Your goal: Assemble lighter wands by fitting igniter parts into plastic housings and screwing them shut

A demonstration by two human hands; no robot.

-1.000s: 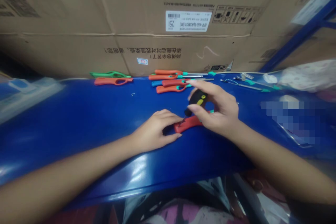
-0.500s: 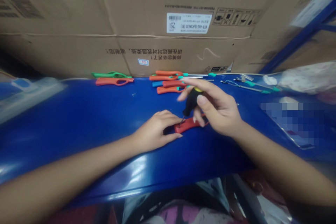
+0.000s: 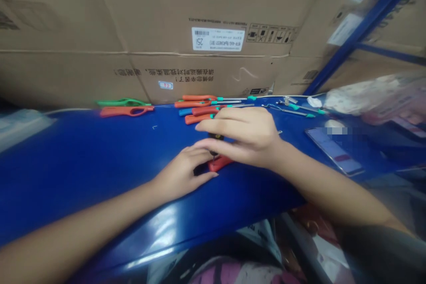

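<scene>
My right hand (image 3: pixel 248 135) grips a short black-and-yellow screwdriver (image 3: pixel 216 136), which stands nearly upright with its tip on one end of a red long-reach lighter handle (image 3: pixel 219 163). The rest of that handle is hidden under my right hand. With fingers and thumb on either side, my left hand (image 3: pixel 181 169) pinches the near end of the handle against the blue table (image 3: pixel 100 177). Behind my right hand lie several orange, red and blue lighters (image 3: pixel 198 104) with metal tubes and teal tips.
An orange handle (image 3: pixel 116 111) and a green handle (image 3: pixel 120 102) lie back left. Metal tubes with teal tips (image 3: pixel 296 112) are at the back right, near a phone (image 3: pixel 333 151). A large cardboard box (image 3: pixel 159 17) walls the back; a blue metal post (image 3: pixel 353 40) rises on the right.
My right hand has turned over the screwdriver, which is now more upright, with fingers wrapped over its top. My left hand keeps its hold on the red handle. The camera view has shifted right.
</scene>
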